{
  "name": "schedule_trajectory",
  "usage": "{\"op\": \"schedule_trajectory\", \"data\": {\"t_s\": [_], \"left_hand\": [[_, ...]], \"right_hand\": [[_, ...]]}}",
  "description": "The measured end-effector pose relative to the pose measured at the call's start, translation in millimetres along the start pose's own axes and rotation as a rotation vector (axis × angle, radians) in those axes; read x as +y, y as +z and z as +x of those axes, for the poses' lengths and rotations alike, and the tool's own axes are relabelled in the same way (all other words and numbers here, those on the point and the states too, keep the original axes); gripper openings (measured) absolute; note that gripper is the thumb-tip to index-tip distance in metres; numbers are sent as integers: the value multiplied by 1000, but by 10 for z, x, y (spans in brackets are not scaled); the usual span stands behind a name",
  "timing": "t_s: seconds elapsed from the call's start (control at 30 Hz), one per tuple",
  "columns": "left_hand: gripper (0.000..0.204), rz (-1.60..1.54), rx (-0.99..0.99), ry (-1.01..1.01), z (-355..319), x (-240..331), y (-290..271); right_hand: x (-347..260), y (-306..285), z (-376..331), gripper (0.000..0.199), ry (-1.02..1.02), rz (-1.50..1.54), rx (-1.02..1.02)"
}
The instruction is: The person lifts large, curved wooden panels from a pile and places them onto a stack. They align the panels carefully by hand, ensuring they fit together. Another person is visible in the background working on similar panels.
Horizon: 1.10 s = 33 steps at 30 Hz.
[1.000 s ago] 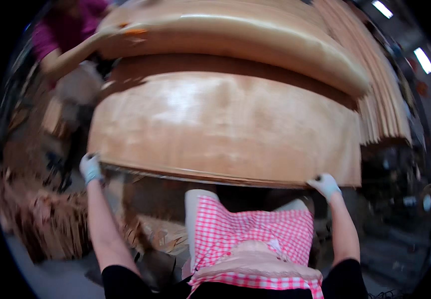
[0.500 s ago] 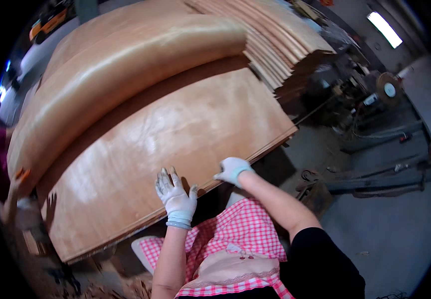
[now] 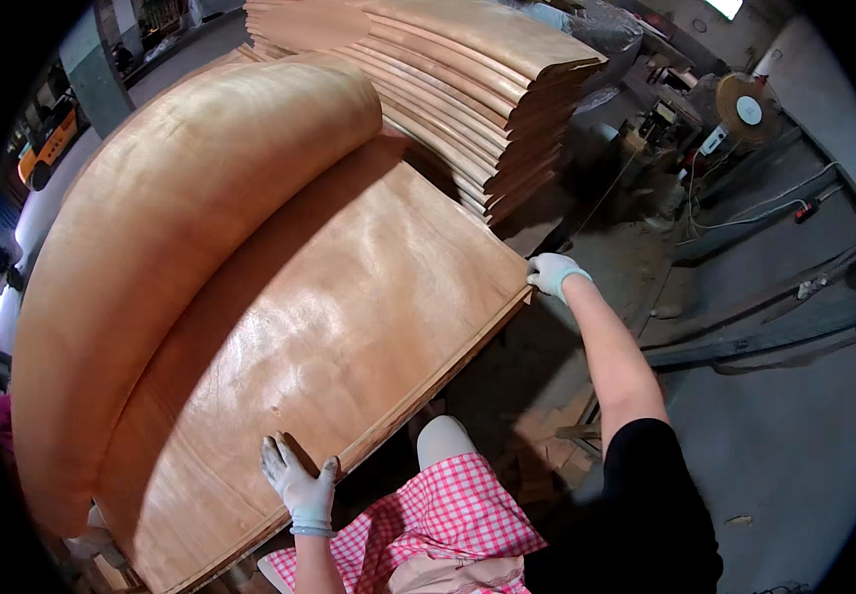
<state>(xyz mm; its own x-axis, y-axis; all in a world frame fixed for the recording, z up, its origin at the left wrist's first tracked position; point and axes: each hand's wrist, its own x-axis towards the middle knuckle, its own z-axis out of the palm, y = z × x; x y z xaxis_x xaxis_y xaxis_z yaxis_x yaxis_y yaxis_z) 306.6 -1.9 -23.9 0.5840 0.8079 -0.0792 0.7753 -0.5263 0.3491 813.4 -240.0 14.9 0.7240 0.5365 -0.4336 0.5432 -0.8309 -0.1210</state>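
A broad stack of thin wood veneer sheets (image 3: 368,287) lies in front of me, shiny and light brown on top. Its far part is covered by a large veneer sheet (image 3: 180,188) curled back on itself in a wide bend. My left hand (image 3: 301,490), in a white glove with soiled fingertips, rests open near the front edge, fingers spread on the top surface. At the right corner of the stack, my gloved right hand (image 3: 554,274) has its fingers closed around the edge; how many sheets it grips is hidden.
Behind stands a tall pile of folded veneer sheets (image 3: 477,109) with wavy edges. To the right are a machine with a round disc (image 3: 742,107) and a long metal frame (image 3: 745,342). Wood scraps (image 3: 547,455) lie below the stack. A grey pillar (image 3: 96,74) rises at the back left.
My right hand has slid along the edge to the right corner. My left hand stays flat, nearer the stack's left part. The view has turned, and the co-worker's hand at left is now hidden.
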Motion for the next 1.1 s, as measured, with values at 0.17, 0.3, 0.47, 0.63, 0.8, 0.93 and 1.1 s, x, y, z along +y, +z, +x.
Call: {"op": "schedule_trajectory", "data": {"t_s": [0.17,0.3,0.47,0.63,0.8,0.93,1.1], "left_hand": [[101,16,15,12,4,6,31],[74,-141,267,-26,-119,-109,94],[28,-523,220,404,-432,643,-346],[23,-923,208,408,-802,561,-535],[12,-1388,167,-10,-1173,70,-529],[7,-1188,533,-306,-1195,-942,-704],[8,-842,1082,-718,-1426,-3676,-1165]], "right_hand": [[311,522,50,31,388,460,406],[-237,646,-397,29,184,768,726],[-1729,1098,-1761,14,-373,895,279],[-2766,1145,-2920,11,-664,1163,-25],[-3405,1216,-3168,27,-738,1196,-287],[-3654,1180,-2929,38,-729,676,-275],[-3175,1055,-2091,22,-518,494,-296]]}}
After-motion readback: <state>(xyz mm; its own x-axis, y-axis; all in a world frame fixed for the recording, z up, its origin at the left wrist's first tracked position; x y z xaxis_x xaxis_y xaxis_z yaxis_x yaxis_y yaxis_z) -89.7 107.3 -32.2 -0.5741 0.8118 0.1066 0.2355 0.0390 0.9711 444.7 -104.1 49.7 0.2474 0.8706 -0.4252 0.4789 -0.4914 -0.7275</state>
